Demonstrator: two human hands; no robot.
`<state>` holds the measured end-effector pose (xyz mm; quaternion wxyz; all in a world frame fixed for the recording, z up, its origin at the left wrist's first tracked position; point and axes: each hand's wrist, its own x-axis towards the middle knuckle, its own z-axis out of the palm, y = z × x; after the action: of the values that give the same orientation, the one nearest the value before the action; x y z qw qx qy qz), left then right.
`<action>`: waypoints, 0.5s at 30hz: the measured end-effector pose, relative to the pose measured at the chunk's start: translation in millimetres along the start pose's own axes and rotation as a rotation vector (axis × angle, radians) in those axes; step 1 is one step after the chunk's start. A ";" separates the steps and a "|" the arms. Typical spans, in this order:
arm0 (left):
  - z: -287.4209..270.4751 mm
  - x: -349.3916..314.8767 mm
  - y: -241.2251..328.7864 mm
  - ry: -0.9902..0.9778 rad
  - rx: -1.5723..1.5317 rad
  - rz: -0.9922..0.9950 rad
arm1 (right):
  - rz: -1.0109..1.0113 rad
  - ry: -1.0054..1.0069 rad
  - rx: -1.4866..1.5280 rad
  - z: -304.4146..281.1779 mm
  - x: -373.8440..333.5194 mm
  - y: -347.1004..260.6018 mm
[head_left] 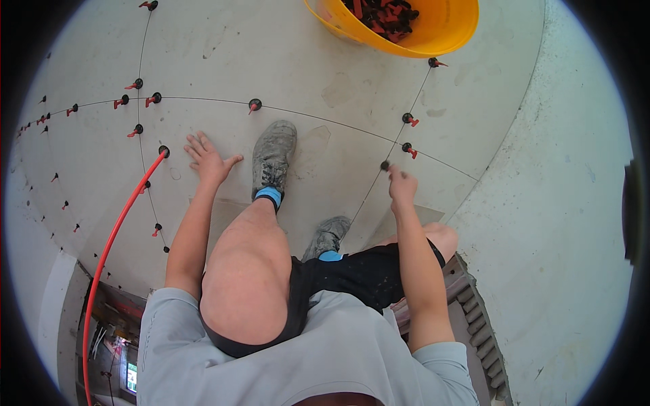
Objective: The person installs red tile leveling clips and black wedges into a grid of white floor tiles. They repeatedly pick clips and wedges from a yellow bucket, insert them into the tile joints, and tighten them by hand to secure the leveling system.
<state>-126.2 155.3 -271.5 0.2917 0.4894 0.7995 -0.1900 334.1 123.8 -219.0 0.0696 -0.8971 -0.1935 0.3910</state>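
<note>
My left hand (pixel 208 160) rests on a pale floor tile (pixel 317 179) with its fingers spread, holding nothing. Over at the right, my right hand (pixel 403 186) is closed, its fingertips at a black round tile leveler (pixel 385 165) on the joint between two tiles. The red handle of that leveler is not visible, covered by the fingers. Just beyond it, another tile leveler (pixel 409 149) with a black cap and red handle sits in the same joint, with one more (pixel 409 119) farther along. A single leveler (pixel 254 105) stands on the cross joint ahead of my shoe.
A yellow bucket (pixel 447 40) holding many red and black levelers stands at the far side. A red hose-like tube (pixel 112 237) curves up from the lower left to a black cap. Several levelers line the left joints. A white wall (pixel 542 237) rises at right; my grey shoes (pixel 274 155) are on the tiles.
</note>
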 end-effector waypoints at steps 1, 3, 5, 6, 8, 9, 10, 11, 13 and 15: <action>1.0 0.0 -1.4 0.002 -0.001 -0.001 | -0.095 -0.132 -0.127 -7.4 -8.2 8.4; 1.7 1.6 0.5 0.007 -0.007 0.011 | -0.281 -0.382 -0.378 -26.2 -17.3 17.3; 2.9 1.4 0.3 0.003 -0.003 0.013 | -0.377 -0.581 -0.653 -42.9 -14.9 2.0; 2.2 2.9 2.5 0.006 -0.002 0.019 | -0.424 -0.673 -0.788 -55.2 -14.9 -13.6; -0.2 3.1 4.7 -0.014 0.005 0.008 | -0.588 -0.685 -0.990 -88.6 -2.6 -84.5; -1.4 3.6 7.6 -0.025 0.010 0.006 | -0.596 -0.437 -0.916 -105.8 23.0 -121.6; -2.3 3.5 3.0 -0.003 0.003 0.001 | -0.763 -0.269 -0.568 -138.5 31.9 -187.2; -2.9 4.8 0.3 0.012 -0.002 0.008 | -0.958 -0.117 -0.247 -175.6 39.3 -250.4; 2.3 -6.2 -3.0 -0.008 0.020 0.007 | -0.902 -0.250 0.341 -203.6 46.0 -242.6; -2.5 0.4 -0.4 -0.018 0.053 -0.001 | -0.836 -0.361 0.941 -215.6 47.0 -249.2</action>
<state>-127.5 156.9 -269.8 0.2858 0.4948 0.7919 -0.2154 447.3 376.5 -34.2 0.5674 -0.5402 -0.3427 0.5185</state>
